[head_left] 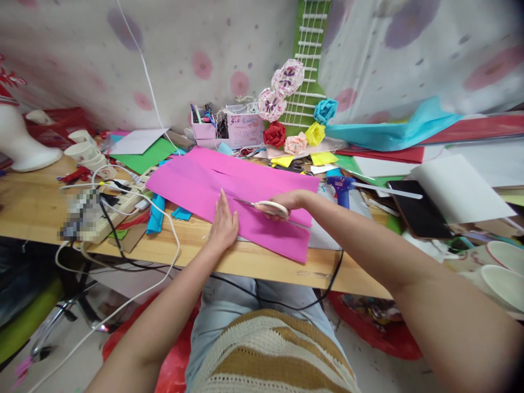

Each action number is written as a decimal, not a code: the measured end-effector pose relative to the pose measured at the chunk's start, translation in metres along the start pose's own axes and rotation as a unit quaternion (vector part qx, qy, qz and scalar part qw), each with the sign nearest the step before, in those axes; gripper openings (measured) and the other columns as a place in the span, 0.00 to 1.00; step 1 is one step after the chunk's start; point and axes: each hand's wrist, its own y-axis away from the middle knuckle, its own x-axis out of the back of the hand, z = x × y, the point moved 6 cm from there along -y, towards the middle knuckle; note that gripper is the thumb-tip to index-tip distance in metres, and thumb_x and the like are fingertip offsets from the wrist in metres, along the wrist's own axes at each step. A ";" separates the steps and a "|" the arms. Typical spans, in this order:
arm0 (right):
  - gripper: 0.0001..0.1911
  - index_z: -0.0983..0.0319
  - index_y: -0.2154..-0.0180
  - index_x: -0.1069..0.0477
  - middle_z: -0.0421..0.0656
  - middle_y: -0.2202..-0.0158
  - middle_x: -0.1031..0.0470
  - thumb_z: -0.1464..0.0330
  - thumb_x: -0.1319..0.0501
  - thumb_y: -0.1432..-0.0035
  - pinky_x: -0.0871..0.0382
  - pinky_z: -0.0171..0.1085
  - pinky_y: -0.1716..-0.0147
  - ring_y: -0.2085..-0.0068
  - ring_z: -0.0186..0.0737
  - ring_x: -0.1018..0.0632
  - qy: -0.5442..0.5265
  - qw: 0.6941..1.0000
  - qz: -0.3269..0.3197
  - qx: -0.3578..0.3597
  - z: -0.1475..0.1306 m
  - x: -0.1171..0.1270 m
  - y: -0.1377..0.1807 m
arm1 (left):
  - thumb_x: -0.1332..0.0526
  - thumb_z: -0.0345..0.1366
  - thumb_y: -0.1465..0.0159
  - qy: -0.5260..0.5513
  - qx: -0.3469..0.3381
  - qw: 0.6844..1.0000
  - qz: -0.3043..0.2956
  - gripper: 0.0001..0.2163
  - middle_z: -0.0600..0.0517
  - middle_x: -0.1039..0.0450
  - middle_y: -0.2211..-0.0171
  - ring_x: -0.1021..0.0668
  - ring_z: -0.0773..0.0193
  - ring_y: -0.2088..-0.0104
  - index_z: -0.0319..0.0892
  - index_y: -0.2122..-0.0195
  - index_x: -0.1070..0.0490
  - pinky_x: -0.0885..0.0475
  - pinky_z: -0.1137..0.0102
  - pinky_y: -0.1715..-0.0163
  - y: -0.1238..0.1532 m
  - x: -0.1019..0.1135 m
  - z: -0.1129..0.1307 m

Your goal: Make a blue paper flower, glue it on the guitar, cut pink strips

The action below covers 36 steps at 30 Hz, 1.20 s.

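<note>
Pink paper (262, 180) lies lengthwise across the table (33, 207). The left hand (224, 224) presses flat and open on it. The right hand (286, 201) grips scissors (268, 207), blades pointing left.

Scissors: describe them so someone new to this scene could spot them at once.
On the wooden table lies a pink paper sheet. The scissors sit at its middle, gripped in the right hand, blades pointing at the left hand. Their white handle sets them apart from the blue glue gun.

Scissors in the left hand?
No, the scissors are gripped by the right hand, while the left hand lies flat on the pink paper.
</note>
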 end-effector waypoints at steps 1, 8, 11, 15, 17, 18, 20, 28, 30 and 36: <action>0.28 0.64 0.70 0.38 0.38 0.79 0.36 0.43 0.50 0.46 0.39 0.29 0.80 0.80 0.27 0.33 0.000 1.000 -0.007 -0.002 -0.001 -0.001 0.000 | 0.52 0.33 0.39 -0.001 0.001 1.000 0.000 0.33 0.41 0.65 0.34 0.55 0.57 0.35 0.35 0.35 0.67 0.57 0.55 0.37 0.000 0.000 0.001; 0.30 0.66 0.67 0.36 0.41 0.76 0.32 0.43 0.50 0.47 0.36 0.29 0.78 0.77 0.29 0.29 0.032 0.999 -0.011 -0.016 -0.012 -0.003 -0.003 | 0.52 0.32 0.40 0.027 0.010 0.999 0.035 0.33 0.41 0.66 0.34 0.56 0.58 0.35 0.33 0.35 0.66 0.59 0.58 0.36 0.000 0.007 -0.001; 0.33 0.65 0.67 0.36 0.42 0.75 0.30 0.40 0.50 0.49 0.34 0.30 0.76 0.75 0.31 0.27 0.033 0.999 -0.004 -0.008 -0.015 -0.003 -0.006 | 0.51 0.31 0.41 0.055 0.015 0.997 0.058 0.34 0.44 0.66 0.33 0.57 0.58 0.35 0.36 0.35 0.66 0.60 0.58 0.36 0.000 0.011 -0.002; 0.34 0.65 0.68 0.36 0.42 0.75 0.30 0.39 0.51 0.50 0.36 0.29 0.78 0.76 0.30 0.28 0.037 0.999 -0.001 0.002 -0.015 -0.002 -0.008 | 0.52 0.29 0.41 0.060 0.034 0.995 0.065 0.34 0.44 0.67 0.33 0.57 0.59 0.35 0.35 0.35 0.66 0.60 0.60 0.36 0.000 0.014 -0.002; 0.34 0.66 0.69 0.36 0.42 0.75 0.30 0.39 0.51 0.50 0.37 0.29 0.79 0.76 0.30 0.28 0.040 0.999 0.000 0.010 -0.014 -0.001 -0.009 | 0.52 0.28 0.42 0.066 0.037 0.995 0.067 0.34 0.45 0.67 0.33 0.56 0.60 0.35 0.36 0.35 0.66 0.60 0.60 0.36 0.000 0.014 -0.002; 0.34 0.66 0.69 0.36 0.42 0.75 0.30 0.39 0.51 0.50 0.37 0.29 0.78 0.76 0.30 0.28 0.043 0.999 0.002 0.015 -0.014 0.000 -0.010 | 0.52 0.28 0.42 0.071 0.038 0.994 0.069 0.34 0.45 0.67 0.33 0.56 0.60 0.35 0.37 0.35 0.66 0.60 0.60 0.36 0.000 0.014 -0.002; 0.34 0.66 0.70 0.36 0.42 0.76 0.31 0.39 0.50 0.51 0.37 0.30 0.78 0.75 0.31 0.28 0.051 0.998 0.006 0.025 -0.013 0.001 -0.012 | 0.52 0.28 0.42 0.081 0.045 0.993 0.071 0.34 0.46 0.66 0.33 0.57 0.61 0.34 0.37 0.35 0.66 0.60 0.61 0.36 -0.001 0.015 -0.004; 0.31 0.66 0.70 0.35 0.41 0.77 0.31 0.42 0.49 0.48 0.38 0.29 0.79 0.76 0.30 0.28 0.056 0.998 -0.004 0.020 -0.014 0.001 -0.012 | 0.53 0.28 0.41 0.109 0.065 0.989 0.080 0.34 0.43 0.64 0.34 0.55 0.62 0.35 0.36 0.35 0.69 0.57 0.61 0.36 -0.001 0.015 -0.011; 0.32 0.66 0.68 0.36 0.42 0.76 0.31 0.41 0.50 0.48 0.38 0.29 0.79 0.76 0.30 0.28 0.047 0.999 -0.016 0.013 -0.015 0.001 -0.012 | 0.54 0.28 0.41 0.114 0.059 0.988 0.087 0.34 0.44 0.64 0.34 0.54 0.63 0.35 0.38 0.35 0.69 0.57 0.61 0.36 -0.001 0.015 -0.013; 0.36 0.65 0.68 0.36 0.41 0.76 0.32 0.37 0.51 0.54 0.38 0.30 0.78 0.77 0.30 0.29 0.050 0.999 -0.014 0.012 -0.025 0.001 -0.015 | 0.55 0.27 0.40 0.122 0.060 0.985 0.110 0.34 0.46 0.61 0.34 0.52 0.63 0.35 0.41 0.35 0.71 0.53 0.61 0.37 -0.001 0.013 -0.028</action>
